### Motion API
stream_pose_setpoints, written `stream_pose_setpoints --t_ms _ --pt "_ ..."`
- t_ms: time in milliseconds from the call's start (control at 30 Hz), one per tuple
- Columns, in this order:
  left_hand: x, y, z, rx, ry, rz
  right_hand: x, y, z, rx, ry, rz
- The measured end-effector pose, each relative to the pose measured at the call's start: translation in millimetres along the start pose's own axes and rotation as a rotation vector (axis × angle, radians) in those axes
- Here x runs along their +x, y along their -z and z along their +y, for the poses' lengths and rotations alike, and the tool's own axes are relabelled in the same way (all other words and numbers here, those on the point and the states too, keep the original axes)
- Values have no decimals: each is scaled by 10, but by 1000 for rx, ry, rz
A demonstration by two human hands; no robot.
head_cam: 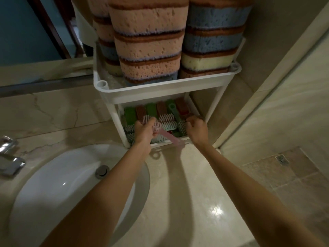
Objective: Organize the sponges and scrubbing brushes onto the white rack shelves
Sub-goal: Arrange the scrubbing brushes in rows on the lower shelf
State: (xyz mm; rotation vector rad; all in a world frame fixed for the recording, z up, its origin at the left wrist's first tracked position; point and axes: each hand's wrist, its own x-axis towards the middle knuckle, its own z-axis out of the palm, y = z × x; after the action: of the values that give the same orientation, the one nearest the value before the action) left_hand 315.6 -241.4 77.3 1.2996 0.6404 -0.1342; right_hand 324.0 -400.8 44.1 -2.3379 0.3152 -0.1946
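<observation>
**Hands at the lower shelf: stocking judged near complete**

The left hand (143, 130) is clenched around the head of a pink scrubbing brush (161, 130), whose handle slants down and right over the front lip of the lower shelf (167, 142). The right hand (195, 126) is curled at the right end of the same shelf, among the brushes; whether it grips one or merely steadies them cannot be told, as its fingers are turned away.

Findings on the white rack (160, 91):

- Upper shelf (178, 82): filled. Sponges (149, 49) stand in tall stacks, pink at the centre, blue and yellow to the right, more behind on the left. No gap shows.
- Lower shelf: a row of green and reddish-brown brushes (151, 110) lies along the back, with bristled heads crowded in front of them. A green long-handled brush (175, 113) lies across the row.

Outstanding: the tabletop (178, 184) before the rack shows no loose sponge or brush, and the sink (53, 175) shows none either. By this evidence only the pink scrubbing brush remains to be seated, since its handle overhangs the shelf edge.

Assessment: the task appears to be in its last step. Items beyond the frame cannot be ruled out.
</observation>
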Motion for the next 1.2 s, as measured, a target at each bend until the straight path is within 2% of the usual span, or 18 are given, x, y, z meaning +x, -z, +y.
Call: stream_pose_setpoints --t_ms 67,167,233,300,367,500,633,733,833,933,1000,1100,1200 --pt "-4 -14 30 -169 38 25 -133 9 -57 184 -67 119" --pt "-56 -73 47 -393 140 31 -321 -28 -119 554 -230 126" --pt "-119 -133 34 -486 201 -11 -381 -52 -166 764 -339 47" --pt "-175 -184 2 -466 208 -73 -387 -69 -231 824 -381 -117" --pt "-216 -219 -47 -286 174 -126 -337 -76 -277 814 -374 -194" --pt "-153 -210 -126 368 -76 -64 -135 31 -340 762 -429 -215" --pt "-123 -243 -132 585 -207 -131 0 104 -346 677 -410 -315" --pt "-104 -290 -148 604 -254 -258 116 161 -337 679 -429 -278" --pt "-48 -254 -139 593 -295 -264 242 216 -320 470 -351 -213" --pt "59 -168 -145 664 -296 -174 359 183 -257 23 -69 -165" --pt "121 -122 -169 667 -286 -160 408 114 -228 -209 49 -135" --pt "195 -69 -222 673 -288 -153 476 14 -200 -396 72 -109" --pt "254 -23 -268 672 -274 -122 506 -63 -169 -515 51 -205"
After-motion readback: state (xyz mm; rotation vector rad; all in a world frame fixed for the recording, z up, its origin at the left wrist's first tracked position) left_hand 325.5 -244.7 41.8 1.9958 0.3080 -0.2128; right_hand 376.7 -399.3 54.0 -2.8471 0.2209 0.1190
